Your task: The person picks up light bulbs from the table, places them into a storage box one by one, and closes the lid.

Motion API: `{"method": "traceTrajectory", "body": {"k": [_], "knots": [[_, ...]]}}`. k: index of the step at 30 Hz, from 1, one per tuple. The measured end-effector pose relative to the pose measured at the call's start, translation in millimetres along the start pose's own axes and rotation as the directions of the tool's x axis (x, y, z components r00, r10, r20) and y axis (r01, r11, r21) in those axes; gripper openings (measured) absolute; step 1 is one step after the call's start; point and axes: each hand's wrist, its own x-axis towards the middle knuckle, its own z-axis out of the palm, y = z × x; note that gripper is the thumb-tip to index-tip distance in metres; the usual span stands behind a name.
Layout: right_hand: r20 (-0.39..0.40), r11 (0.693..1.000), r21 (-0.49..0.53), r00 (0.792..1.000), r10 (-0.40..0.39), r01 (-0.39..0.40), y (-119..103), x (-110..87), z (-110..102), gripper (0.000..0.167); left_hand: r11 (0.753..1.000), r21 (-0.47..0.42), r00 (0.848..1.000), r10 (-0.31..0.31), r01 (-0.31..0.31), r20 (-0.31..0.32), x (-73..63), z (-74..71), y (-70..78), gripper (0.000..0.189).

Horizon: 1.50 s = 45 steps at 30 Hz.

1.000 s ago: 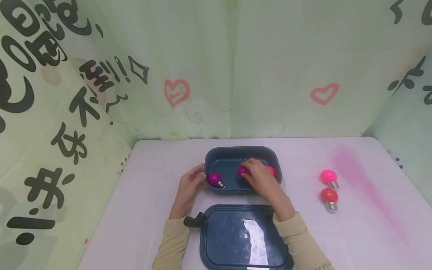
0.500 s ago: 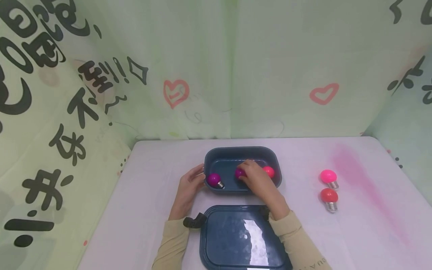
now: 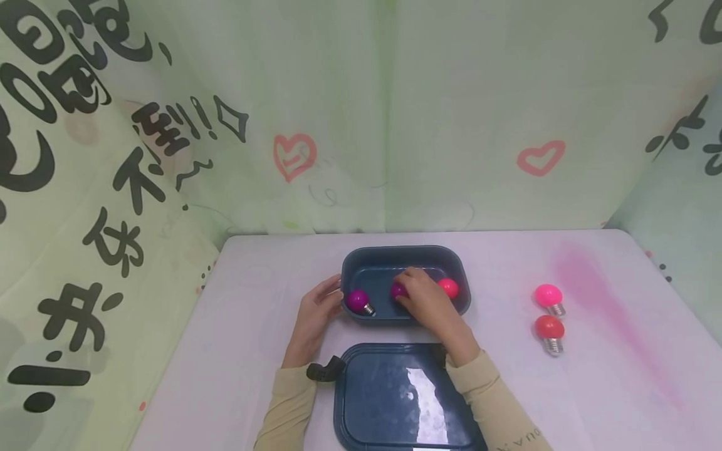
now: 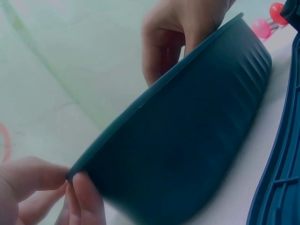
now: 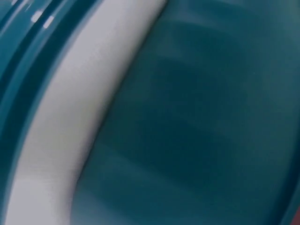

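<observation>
A dark blue rectangular box (image 3: 406, 250) stands on the table, its lid off. My left hand (image 3: 317, 313) is at the box's left end; in the left wrist view, its thumb and fingers (image 4: 89, 197) pinch the rim. Inside the box, my right hand (image 3: 429, 300) holds a purple light bulb (image 3: 398, 290) whose metal base is hidden by the hand. Another purple light bulb (image 3: 357, 300) lies in the left front corner. To the right of my right hand, a pinkish-red light bulb (image 3: 448, 288) rests in the box. The right wrist view shows mostly the box's outer wall (image 5: 187, 117).
Nearer me lies the dark blue lid (image 3: 383, 394), partly under my right sleeve. On the table's right side are a pink light bulb (image 3: 548, 294) and a red light bulb (image 3: 549, 327), close together. A green curtain (image 3: 429, 113) hangs behind the table.
My right hand has shifted slightly left inside the box with the purple light bulb, uncovering more of the pinkish-red bulb. The left hand has stayed on the box.
</observation>
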Motion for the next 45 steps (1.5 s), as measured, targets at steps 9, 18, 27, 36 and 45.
{"method": "traceTrajectory", "body": {"k": [9,18,27,36,45], "knots": [[0.004,1.000,0.010,1.000,0.003,-0.003,-1.1,-3.6,-7.8,0.038,1.000,-0.004,1.000,-0.005,0.005,-0.005,-2.8,1.6,3.2,0.043],[-0.007,1.000,-0.011,1.000,-0.002,0.001,0.9,-8.1,-17.2,0.038,1.000,-0.021,1.000,0.002,-0.002,-0.008,-2.2,1.1,1.3,0.043],[-0.037,0.999,-0.034,0.999,-0.015,0.013,8.7,-17.7,-28.1,0.035,1.000,-0.008,1.000,0.009,-0.009,-0.010,-2.7,2.0,2.2,0.043],[-0.013,0.999,-0.011,0.999,0.041,-0.041,15.0,-31.2,-39.8,0.035,1.000,-0.028,1.000,0.013,-0.013,0.000,-1.5,0.4,-1.6,0.042],[-0.013,0.997,0.038,0.997,0.070,-0.069,26.8,-40.5,-53.6,0.036,1.000,-0.024,1.000,0.007,-0.007,-0.003,-1.5,0.5,0.2,0.042]]}}
